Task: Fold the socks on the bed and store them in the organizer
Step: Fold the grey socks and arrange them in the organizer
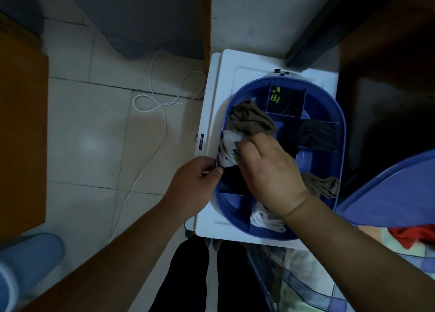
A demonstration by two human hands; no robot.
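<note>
A blue oval organizer with dividers sits on a white appliance top. Several compartments hold folded socks: brown, black with yellow print, dark grey, tan and white. My right hand reaches into the organizer and its fingers press a light grey sock into a left compartment. My left hand grips the organizer's left rim between thumb and fingers. Whether the right fingers pinch the sock is hidden.
The blue organizer lid leans at the right, above the bed with red cloth. A white cable loops over the tiled floor to the left. A wooden cabinet stands far left, and a light blue slipper lies at lower left.
</note>
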